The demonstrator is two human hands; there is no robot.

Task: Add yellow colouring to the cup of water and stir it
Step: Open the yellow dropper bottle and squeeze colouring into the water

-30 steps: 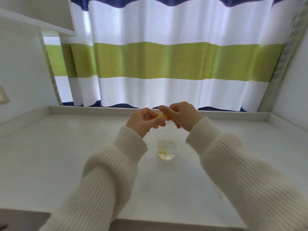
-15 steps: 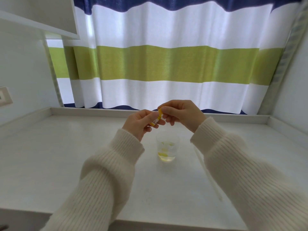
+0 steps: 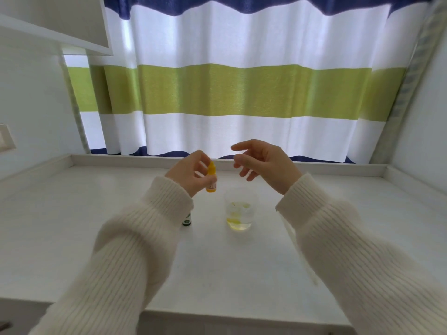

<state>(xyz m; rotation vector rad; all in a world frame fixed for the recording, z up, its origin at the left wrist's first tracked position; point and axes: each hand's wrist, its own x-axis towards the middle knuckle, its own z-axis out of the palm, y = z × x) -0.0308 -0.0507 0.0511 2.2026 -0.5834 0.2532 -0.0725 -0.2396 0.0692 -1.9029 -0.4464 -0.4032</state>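
A small yellow colouring bottle (image 3: pixel 211 177) with its yellow cap on stands upright in my left hand (image 3: pixel 189 172), above the white counter and to the left of the cup. The clear plastic cup (image 3: pixel 240 209) holds water with yellow streaks sinking to its bottom. My right hand (image 3: pixel 263 162) hovers above and behind the cup with its fingers spread and nothing in them. A thin clear stirring stick (image 3: pixel 300 250) lies on the counter along my right sleeve, partly hidden by it.
A small green-capped bottle (image 3: pixel 187 220) stands on the white counter (image 3: pixel 72 213) just under my left cuff. A striped curtain hangs behind the counter's raised back edge. Walls close in on both sides, with a cabinet at the upper left.
My right hand has let go of the bottle's cap and opened, moving right. My left hand now holds the capped bottle upright alone, slightly lower and to the left.
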